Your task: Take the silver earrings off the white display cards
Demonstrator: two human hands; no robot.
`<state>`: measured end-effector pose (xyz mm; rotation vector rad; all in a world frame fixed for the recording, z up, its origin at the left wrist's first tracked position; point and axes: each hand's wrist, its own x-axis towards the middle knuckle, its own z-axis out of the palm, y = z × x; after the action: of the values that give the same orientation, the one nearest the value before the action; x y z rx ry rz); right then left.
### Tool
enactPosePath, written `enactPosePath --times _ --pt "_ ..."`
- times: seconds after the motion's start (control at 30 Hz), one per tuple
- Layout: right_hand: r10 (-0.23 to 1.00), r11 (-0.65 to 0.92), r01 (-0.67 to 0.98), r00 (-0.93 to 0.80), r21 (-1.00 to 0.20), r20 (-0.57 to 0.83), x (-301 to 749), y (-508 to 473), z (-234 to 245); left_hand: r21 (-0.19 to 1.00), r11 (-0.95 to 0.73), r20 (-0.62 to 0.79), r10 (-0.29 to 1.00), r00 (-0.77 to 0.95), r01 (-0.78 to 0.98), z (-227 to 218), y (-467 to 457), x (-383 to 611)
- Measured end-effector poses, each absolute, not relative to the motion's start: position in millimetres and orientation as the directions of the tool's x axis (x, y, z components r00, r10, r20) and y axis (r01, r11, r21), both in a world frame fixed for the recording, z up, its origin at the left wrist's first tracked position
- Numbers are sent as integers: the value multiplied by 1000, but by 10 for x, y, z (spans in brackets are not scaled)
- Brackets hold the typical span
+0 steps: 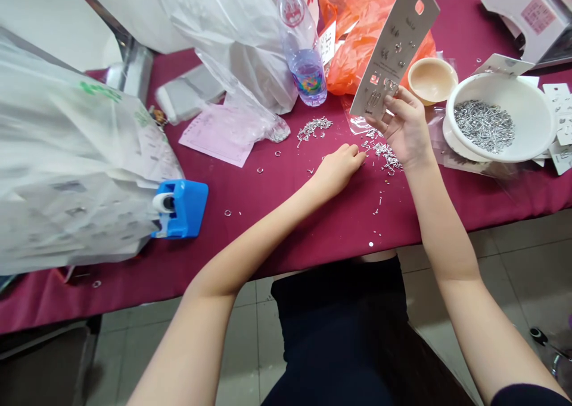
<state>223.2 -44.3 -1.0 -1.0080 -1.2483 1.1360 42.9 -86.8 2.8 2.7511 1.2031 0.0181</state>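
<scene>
The right hand's [404,123] fingers pinch a tall grey cardboard card [388,66], silver pieces already mounted; loose silver bits [388,158] remain on the maroon-clothed counter [313,239] by the left hand [338,166], fingers curled, contents unclear.

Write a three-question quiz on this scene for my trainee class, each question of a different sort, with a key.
1. Which hand holds up the card?
2. True or false: in the picture, the blue tape dispenser is left of the plastic bottle.
3. What lies in the large white bowl? A) paper cups B) small metal pieces C) tape rolls

Key: 1. The person's right hand. 2. True. 3. B.
</scene>
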Motion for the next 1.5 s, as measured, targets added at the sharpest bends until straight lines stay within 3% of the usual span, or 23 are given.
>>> enactPosePath --times 0.17,0.3,0.4,0.5,0.6,0.67,0.9,1.0,1.13,1.5 --pt "982 169 -35 -76 -985 172 2214 -433 -33 152 -660 -53 738 673 736 4 -898 374" --pt "988 114 -153 -83 -982 128 2164 -478 16 212 -657 21 744 668 724 -80 -874 261" --pt "983 94 -195 -136 -976 122 2091 -553 50 403 -631 216 770 601 663 -113 -844 80" --pt "958 136 -127 -237 -983 163 1954 -667 43 661 -560 409 827 387 500 -61 -864 -126" --pt "925 149 -123 -333 -981 182 1768 -805 21 812 -466 427 885 185 351 41 -962 -248" --pt "907 110 -158 -388 -981 164 1654 -887 22 857 -437 412 899 148 272 91 -1042 -263" --pt "816 -213 -445 -571 -870 92 1473 -1009 78 927 -374 369 911 186 -6 27 -1164 -198" --pt "802 -289 -473 -594 -832 59 1462 -1035 82 938 -336 346 919 191 -85 -8 -1160 -196" --pt "843 -297 -423 -538 -856 -27 1449 -1068 101 953 -281 299 932 206 -112 -18 -1166 -200" --pt "854 -250 -395 -521 -884 -8 1408 -1101 138 963 -267 268 942 200 -36 39 -1201 -238"
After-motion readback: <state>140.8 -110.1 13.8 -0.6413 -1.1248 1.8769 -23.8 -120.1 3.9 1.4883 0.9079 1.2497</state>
